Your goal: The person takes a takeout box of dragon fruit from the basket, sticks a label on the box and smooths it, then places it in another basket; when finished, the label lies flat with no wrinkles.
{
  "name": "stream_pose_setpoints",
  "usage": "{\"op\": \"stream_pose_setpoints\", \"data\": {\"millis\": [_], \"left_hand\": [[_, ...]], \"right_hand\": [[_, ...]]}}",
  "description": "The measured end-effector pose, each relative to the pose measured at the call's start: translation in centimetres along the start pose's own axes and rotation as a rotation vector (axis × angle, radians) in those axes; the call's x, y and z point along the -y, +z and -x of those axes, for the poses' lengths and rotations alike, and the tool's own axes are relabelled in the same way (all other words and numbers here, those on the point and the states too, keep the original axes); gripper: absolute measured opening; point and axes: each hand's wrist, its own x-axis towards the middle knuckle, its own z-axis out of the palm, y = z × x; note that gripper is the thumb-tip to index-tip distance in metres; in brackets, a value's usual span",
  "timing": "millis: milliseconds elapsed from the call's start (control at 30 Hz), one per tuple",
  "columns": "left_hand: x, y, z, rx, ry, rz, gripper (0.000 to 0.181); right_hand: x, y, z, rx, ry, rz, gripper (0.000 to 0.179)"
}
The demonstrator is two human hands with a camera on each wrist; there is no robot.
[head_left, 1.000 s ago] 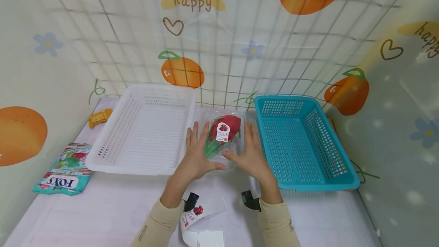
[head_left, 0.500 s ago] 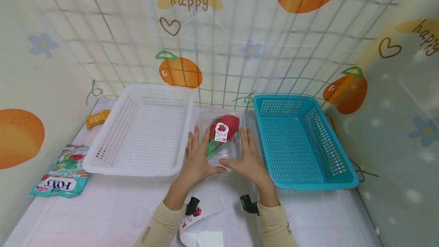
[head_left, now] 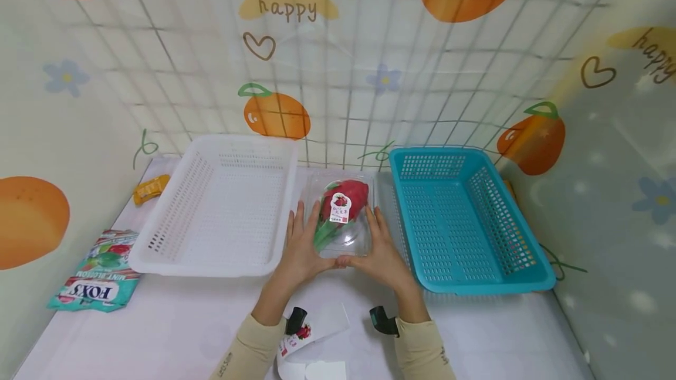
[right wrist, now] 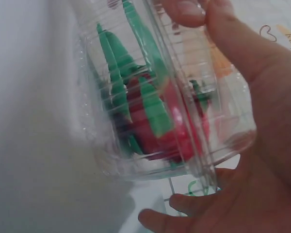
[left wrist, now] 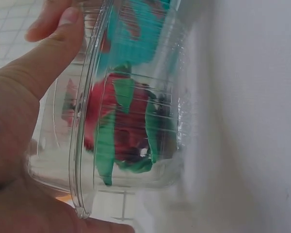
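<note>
A clear plastic clamshell box point(head_left: 347, 241) stands upright on the table, a red dragon fruit point(head_left: 358, 191) with green leaves lying inside. On its lid is a white label point(head_left: 340, 208) with a fruit picture. My left hand point(head_left: 302, 255) lies along the left side, fingers extended and thumb at the near edge. On the right side my right hand point(head_left: 384, 260) mirrors it, the two thumb tips meeting at the front. In the left wrist view the thumb point(left wrist: 56, 53) runs along the lid rim point(left wrist: 85, 131); the right wrist view shows fingers point(right wrist: 184, 204) beside the box wall.
A white basket point(head_left: 232, 210) stands to the left, a teal basket point(head_left: 449, 227) to the right. Farther left lie a green FOX'S candy bag point(head_left: 97, 277) and a small yellow packet point(head_left: 151, 190). A strip of printed labels point(head_left: 323, 322) lies nearest me, between the forearms.
Both hands have slid a little toward me along the box's sides. My right thumb has come off the lid area to the near edge and met the left thumb. The box stays in place.
</note>
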Motion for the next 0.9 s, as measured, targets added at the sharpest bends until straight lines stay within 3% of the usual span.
{"op": "stream_pose_setpoints", "data": {"millis": [367, 900], "left_hand": [[0.5, -0.1, -0.1, 0.072, -0.056, 0.064, 0.136], [1.1, 0.2, -0.5, 0.077, -0.064, 0.117, 0.134]], "right_hand": [[-0.7, 0.3, -0.3, -0.001, -0.01, -0.067, 0.131], [-0.8, 0.0, -0.4, 0.037, -0.012, -0.088, 0.126]]}}
